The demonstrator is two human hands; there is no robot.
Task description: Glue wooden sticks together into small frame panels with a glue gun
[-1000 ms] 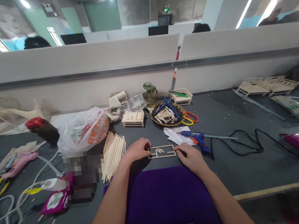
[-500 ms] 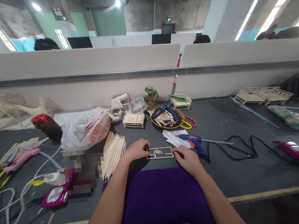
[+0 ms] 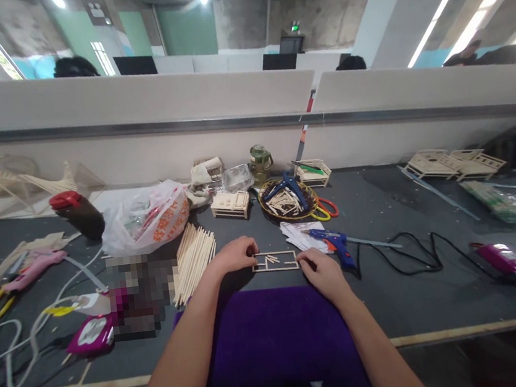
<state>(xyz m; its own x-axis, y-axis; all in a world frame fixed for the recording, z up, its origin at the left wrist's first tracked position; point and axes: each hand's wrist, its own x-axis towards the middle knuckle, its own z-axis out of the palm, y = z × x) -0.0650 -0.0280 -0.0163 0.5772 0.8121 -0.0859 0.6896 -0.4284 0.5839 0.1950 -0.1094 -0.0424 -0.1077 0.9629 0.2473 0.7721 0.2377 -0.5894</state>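
A small rectangular frame of thin wooden sticks lies flat on the dark table in front of me. My left hand is closed at its left end, thumb and fingertips pinching the edge. At the opposite end my right hand also pinches the edge, its fingers curled. Several short stick pieces lie inside the frame. Left of my left hand is a bundle of long wooden sticks. A blue glue gun rests on white paper beyond my right hand.
Behind the frame stand a basket of short sticks and a small wooden model. A plastic bag and a red-lidded bottle are at the left. A black cable loops across the right. Purple cloth covers the near edge.
The view has shifted slightly, so the table contents sit a little higher in the picture. Both hands stay at the ends of the stick frame.
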